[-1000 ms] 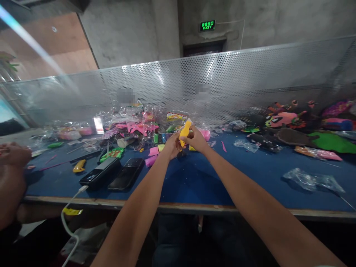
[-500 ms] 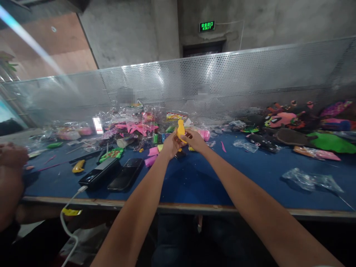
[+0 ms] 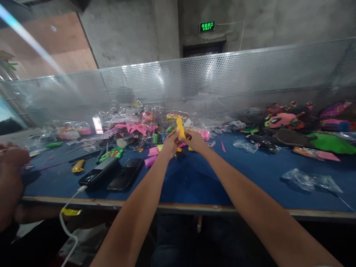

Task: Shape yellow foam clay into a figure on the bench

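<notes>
A yellow clay figure, narrow at the top and wider below, stands upright between my two hands above the table. My left hand is closed around its lower left side. The fingers of my right hand are bent against its lower right side. Part of the figure's base is hidden behind the fingers. Just left of my left hand lie pink and purple clay packets. Small yellow pieces and a dark item are partly hidden below the hands.
On the blue table lie a black phone and a power bank with a white cable. Clear wrappers and pink pieces are heaped behind. Coloured clay models stand at right. Another person's hand is at the left edge.
The yellow figure has turned and tilted slightly, its top shifting a little left. Both hands stay on it in nearly the same place.
</notes>
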Available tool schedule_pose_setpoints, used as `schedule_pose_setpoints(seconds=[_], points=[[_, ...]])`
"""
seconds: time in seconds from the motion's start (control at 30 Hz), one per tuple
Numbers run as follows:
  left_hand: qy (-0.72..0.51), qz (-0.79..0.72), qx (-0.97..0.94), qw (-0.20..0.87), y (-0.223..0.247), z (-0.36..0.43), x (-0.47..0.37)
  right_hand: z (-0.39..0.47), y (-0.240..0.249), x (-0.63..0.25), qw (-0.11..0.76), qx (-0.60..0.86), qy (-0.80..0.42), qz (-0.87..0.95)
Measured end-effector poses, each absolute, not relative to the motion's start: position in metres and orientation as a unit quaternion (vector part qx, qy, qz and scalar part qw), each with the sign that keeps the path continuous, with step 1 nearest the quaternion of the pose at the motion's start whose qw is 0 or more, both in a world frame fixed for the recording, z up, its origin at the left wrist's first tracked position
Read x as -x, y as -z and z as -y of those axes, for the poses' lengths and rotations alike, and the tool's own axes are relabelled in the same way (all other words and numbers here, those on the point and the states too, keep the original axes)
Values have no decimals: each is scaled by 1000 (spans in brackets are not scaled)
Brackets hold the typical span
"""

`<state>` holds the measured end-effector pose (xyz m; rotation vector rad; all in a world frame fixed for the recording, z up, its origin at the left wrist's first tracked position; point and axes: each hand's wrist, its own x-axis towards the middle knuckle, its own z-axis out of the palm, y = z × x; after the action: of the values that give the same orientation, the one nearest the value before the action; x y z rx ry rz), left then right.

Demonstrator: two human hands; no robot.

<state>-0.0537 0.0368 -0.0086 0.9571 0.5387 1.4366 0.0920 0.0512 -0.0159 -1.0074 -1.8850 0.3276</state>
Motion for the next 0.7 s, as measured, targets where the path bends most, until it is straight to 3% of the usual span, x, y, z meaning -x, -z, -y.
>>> schedule_pose_setpoints(seconds=[0.7], points=[[-644, -250, -366, 624, 8, -38, 51, -49, 15, -93, 467, 371, -109, 795]])
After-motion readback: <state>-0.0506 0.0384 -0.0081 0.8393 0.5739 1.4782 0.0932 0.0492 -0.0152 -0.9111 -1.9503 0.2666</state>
